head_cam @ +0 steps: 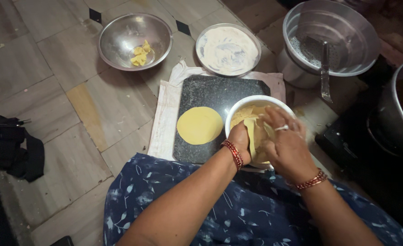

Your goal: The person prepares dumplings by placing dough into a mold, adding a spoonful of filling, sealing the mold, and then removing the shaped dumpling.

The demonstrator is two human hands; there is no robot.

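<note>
Both hands work inside the white round bowl (pixel 256 101) at centre right of the frame, which sits at the right end of the dark speckled stone slab (pixel 210 93). The left hand (pixel 240 139) is at the bowl's near left rim, fingers curled down into the yellow dough (pixel 251 119); its grip looks pressed on the dough, but the fingertips are hidden so I cannot tell exactly. The right hand (pixel 286 139) lies over the bowl from the right, fingers bent and spread loosely over the dough, pinching or pulling at a folded flap of it. 1 flat yellow dough disc (pixel 199 125) is already rolled out and lies on the slab just left of the bowl, not touching it. So judged from this: 1 disc done, most of the dough still in the bowl, unportioned. The slab rests on a pale cloth (pixel 165 114) spread on the tiled floor (pixel 64 64). Upper left of centre: a steel bowl (pixel 119 45) with a few yellow dough scraps (pixel 141 54). Top centre: a steel plate of white flour (pixel 228 49), just beyond the slab. Upper right: a large metal pot (pixel 347 27) with a slotted ladle (pixel 325 68) resting in it. Far right edge: a dark pot (pixel 400 114), contents unclear. Left edge: black strap or cloth (pixel 12 150) on the floor, well apart.
</note>
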